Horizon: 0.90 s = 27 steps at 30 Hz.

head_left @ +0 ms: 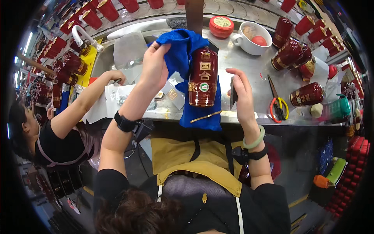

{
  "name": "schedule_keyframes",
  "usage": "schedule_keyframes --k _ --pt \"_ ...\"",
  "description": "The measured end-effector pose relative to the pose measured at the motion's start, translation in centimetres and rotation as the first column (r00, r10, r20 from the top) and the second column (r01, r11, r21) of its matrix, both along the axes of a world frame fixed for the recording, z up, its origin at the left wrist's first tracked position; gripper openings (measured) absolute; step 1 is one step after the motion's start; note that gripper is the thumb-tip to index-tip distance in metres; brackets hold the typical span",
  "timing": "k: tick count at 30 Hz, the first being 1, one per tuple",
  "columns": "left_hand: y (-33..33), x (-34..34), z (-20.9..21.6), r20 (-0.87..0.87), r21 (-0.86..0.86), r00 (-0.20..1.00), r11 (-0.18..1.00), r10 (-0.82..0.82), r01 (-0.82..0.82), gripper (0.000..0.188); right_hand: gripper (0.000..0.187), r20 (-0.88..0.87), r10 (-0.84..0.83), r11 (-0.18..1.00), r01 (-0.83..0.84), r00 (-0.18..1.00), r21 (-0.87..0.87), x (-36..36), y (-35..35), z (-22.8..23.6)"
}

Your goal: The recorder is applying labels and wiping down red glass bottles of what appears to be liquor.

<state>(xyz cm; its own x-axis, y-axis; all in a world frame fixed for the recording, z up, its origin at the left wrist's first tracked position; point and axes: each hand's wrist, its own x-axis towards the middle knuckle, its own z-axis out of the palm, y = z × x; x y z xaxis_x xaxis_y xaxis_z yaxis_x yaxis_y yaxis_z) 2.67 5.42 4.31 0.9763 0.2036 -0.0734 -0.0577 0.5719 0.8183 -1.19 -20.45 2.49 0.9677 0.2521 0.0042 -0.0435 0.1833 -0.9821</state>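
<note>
A dark red bottle (203, 78) with gold characters and a gold band lies on the blue cloth (196, 117) spread across the tabletop (233, 58), its base toward the person. The cloth bunches up beside and above the bottle's neck, where the left hand (155, 66) has its fingers clamped on an upper fold. The right hand (244, 95) stands just beside the bottle, apart from it — its fingers extended close together, with a dark flat piece (233, 93) gripped against them; what that piece is, I cannot tell. A narrow gold strip (205, 116) lies across the cloth below the bottle's base. Farther right are scissors (278, 105) with red and yellow handles, and more dark red bottles (286, 54). Beyond sit a round red tin (221, 27) and a white cup (252, 47). At the left — a co-worker (64, 140) reaches over the same tabletop.
</note>
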Motion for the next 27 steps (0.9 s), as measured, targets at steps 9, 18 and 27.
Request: schedule_keyframes --k 9,18,27 --pt "-0.6 -2.2 -1.4 0.015 0.058 0.945 0.944 -0.326 0.324 0.031 0.057 -0.122 -0.028 0.999 0.031 0.992 0.029 4.0 3.8 -2.4" --pt "-2.7 0.0 -2.5 -0.221 0.475 0.968 0.854 -0.117 0.211 0.051 0.054 -0.11 0.04 0.997 -0.032 0.993 0.076 4.7 3.9 -3.6" --pt "-4.4 1.2 -0.5 -0.263 0.709 0.957 0.648 -0.124 0.279 0.09 0.046 -0.06 -0.011 1.0 0.011 0.998 0.003 4.6 4.2 -3.5"
